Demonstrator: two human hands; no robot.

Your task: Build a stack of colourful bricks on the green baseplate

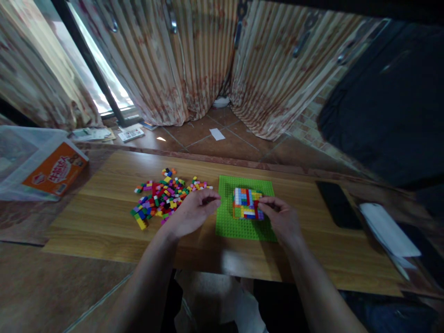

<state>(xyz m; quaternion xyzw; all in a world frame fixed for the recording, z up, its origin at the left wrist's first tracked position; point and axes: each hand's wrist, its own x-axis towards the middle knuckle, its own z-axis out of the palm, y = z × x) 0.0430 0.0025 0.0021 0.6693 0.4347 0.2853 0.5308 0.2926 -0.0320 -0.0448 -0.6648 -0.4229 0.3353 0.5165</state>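
In the head view, the person's left hand (194, 209) hovers between the loose pile and the board, its grip curled with thumb and fingers close together; whether it has hold of a brick cannot be told. The right hand (281, 216) pinches at the right edge of the multicoloured block of plastic bricks (247, 203), fingertips nearly closed. That block sits on the square green studded baseplate (227, 229) on the brown wooden worktop (322, 252). Left of the baseplate lies the scattered heap of small coloured bricks (169, 193). Farther off hang striped, patterned curtains (204, 60).
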